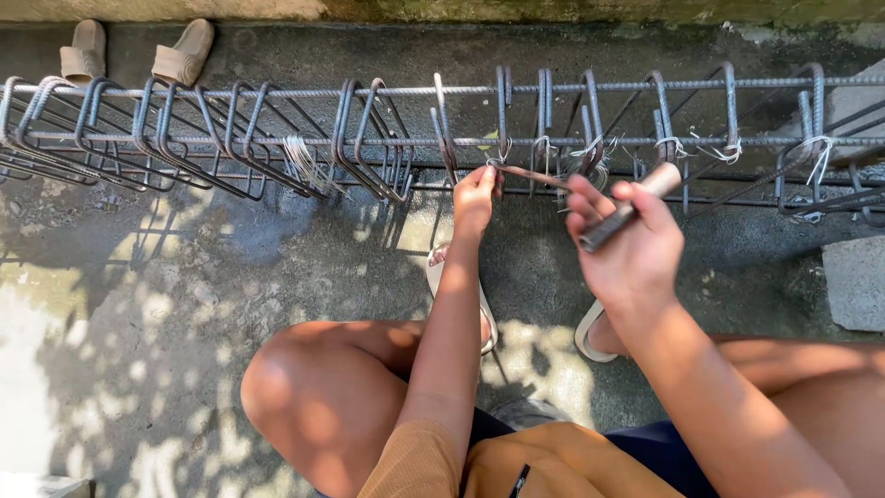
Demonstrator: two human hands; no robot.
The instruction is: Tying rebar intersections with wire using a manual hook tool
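A long rebar cage (pixel 277 138) of bent steel stirrups on straight bars lies across the concrete in front of me. My left hand (pixel 473 198) pinches thin tie wire (pixel 502 159) at a stirrup joint near the middle of the cage. My right hand (pixel 627 240) grips a hooked tying tool (pixel 631 207) with a pale handle. The tool's thin metal shaft reaches left to the same joint. To the right, several joints carry twisted wire ties (pixel 673 146). A loose bundle of wire (pixel 300 157) hangs on the cage to the left.
A pair of beige slippers (pixel 138 53) lies at the top left by a wall. Concrete blocks (pixel 855 281) sit at the right edge. I am squatting, knees bare, feet in pale sandals (pixel 479 314) just below the cage. Dappled shade covers the ground.
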